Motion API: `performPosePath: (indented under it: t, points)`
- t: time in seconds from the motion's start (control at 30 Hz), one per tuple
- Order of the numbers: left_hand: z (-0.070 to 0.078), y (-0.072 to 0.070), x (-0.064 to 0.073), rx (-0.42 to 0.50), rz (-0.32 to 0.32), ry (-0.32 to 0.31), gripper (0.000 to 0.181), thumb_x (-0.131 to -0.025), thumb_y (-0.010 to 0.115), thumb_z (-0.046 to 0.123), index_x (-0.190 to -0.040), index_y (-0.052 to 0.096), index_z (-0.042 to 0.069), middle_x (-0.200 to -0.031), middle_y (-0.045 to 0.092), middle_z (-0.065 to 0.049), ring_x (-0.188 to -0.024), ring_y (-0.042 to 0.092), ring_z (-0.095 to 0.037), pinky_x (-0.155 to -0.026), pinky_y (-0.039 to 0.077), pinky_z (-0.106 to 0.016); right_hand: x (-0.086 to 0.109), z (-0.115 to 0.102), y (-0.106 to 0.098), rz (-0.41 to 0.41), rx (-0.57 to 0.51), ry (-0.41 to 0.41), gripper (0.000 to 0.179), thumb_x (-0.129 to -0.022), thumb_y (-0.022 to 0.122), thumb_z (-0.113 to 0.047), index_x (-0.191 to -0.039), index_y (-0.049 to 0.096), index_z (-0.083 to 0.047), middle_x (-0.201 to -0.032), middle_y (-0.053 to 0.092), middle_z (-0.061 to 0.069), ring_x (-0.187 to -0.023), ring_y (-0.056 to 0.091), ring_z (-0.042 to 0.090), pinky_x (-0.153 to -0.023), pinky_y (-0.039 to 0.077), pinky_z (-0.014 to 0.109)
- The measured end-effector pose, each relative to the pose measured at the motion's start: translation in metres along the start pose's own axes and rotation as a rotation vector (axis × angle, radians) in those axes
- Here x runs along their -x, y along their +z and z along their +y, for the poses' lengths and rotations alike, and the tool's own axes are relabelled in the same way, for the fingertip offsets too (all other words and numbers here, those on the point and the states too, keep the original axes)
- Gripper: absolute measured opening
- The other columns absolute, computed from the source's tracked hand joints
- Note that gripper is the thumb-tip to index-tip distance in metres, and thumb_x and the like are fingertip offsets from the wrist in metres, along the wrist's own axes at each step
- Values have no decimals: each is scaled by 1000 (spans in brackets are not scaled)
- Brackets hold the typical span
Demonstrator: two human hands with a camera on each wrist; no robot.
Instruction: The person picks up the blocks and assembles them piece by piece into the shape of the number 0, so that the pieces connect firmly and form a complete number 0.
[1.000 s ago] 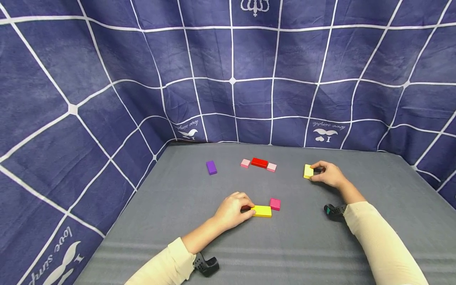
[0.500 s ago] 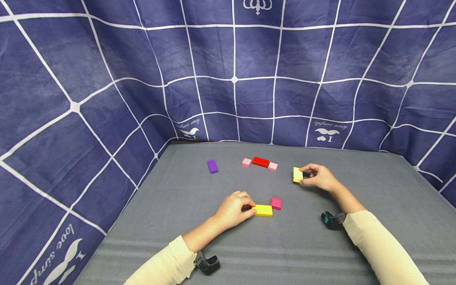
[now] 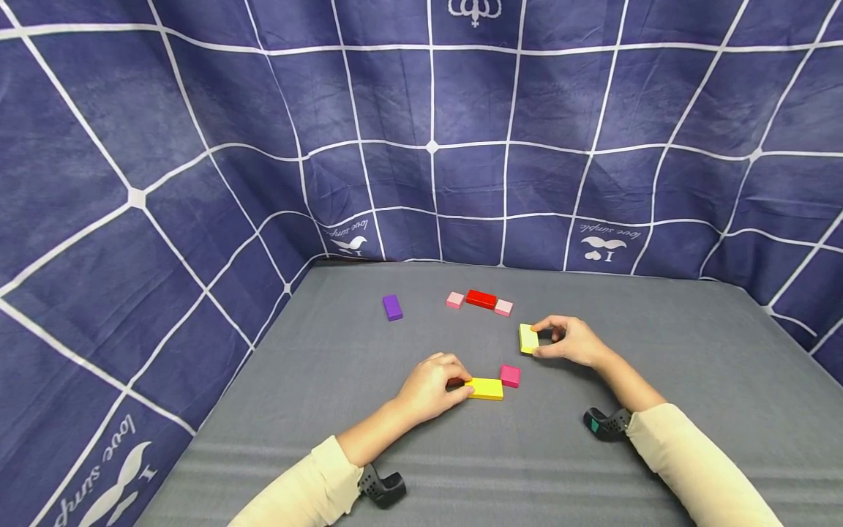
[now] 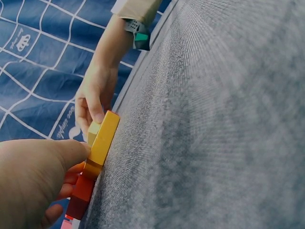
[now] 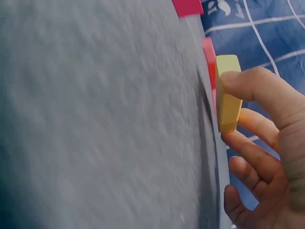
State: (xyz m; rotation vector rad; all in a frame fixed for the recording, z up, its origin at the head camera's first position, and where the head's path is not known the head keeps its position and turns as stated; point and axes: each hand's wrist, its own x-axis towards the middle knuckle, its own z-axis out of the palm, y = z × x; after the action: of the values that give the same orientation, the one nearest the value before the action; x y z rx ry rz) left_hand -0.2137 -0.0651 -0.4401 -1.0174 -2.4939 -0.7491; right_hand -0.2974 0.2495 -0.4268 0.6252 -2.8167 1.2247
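My left hand (image 3: 431, 388) pinches the near-left end of a bright yellow block (image 3: 487, 389) on the grey surface, thumb in front and fingers behind. A red block (image 4: 80, 196) shows beside the fingers in the left wrist view; in the head view that hand mostly hides it. A crimson square block (image 3: 510, 376) lies at the yellow block's far right corner. My right hand (image 3: 571, 342) holds a pale yellow block (image 3: 529, 339) between thumb and fingers, behind and right of the crimson one. In the right wrist view this pale block (image 5: 228, 95) stands clear of the cloth.
Farther back lie a red block (image 3: 481, 299) and two small pink blocks (image 3: 455, 300), one on each side of it. A purple block (image 3: 392, 307) lies to their left. A blue gridded curtain (image 3: 421, 183) borders the grey tabletop (image 3: 329, 351) behind and at left.
My right hand has carried the pale yellow block leftward and nearer to me, toward the crimson block. My left hand has stayed on the bright yellow block.
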Motion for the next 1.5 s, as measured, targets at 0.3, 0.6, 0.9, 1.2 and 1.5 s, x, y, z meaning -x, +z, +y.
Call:
performPosePath:
  t: [0.3,0.6,0.9,1.2,1.5]
  points:
    - [1,-1,0,4,-2,-7,12,-81,80,20,-91,77,14,-87,66,6,-84,60,-13,-77,48,-26,2,-13,15,-17,4,-58,42,-68,88,-21,-106,73,-9,-82,60,3,-76,50,19,-58,38,26]
    - [1,-1,-1,1,-3,-5,12,-81,80,21,-90,77,14,-87,66,6,-83,60,-13,-76,48,-26,2,-20,24,-35,10,-76,43,-68,89,-22,-106,73,-10,-83,60,2,-77,50,19,-57,36,27]
    - [1,-1,-1,-3,-7,-8,11,-81,79,21,-90,77,14,-86,66,6,-83,60,-13,-76,48,-26,1,-21,31,-21,34,-100,41,-67,89,-23,-104,74,-12,-86,61,-1,-78,50,18,-60,39,28]
    - [1,-2,-1,2,-15,-14,12,-81,79,21,-91,77,14,-87,66,6,-84,60,-13,-76,48,-27,-1,-19,34,0,62,-122,41,-66,89,-23,-103,74,-14,-94,65,-3,-80,49,16,-65,39,30]
    - [1,-1,-1,10,-16,-16,12,-81,80,21,-90,77,13,-87,66,5,-83,59,-13,-76,48,-25,2,-18,33,-11,46,-136,36,-73,83,-22,-106,74,-12,-101,67,-1,-87,52,18,-74,43,33]
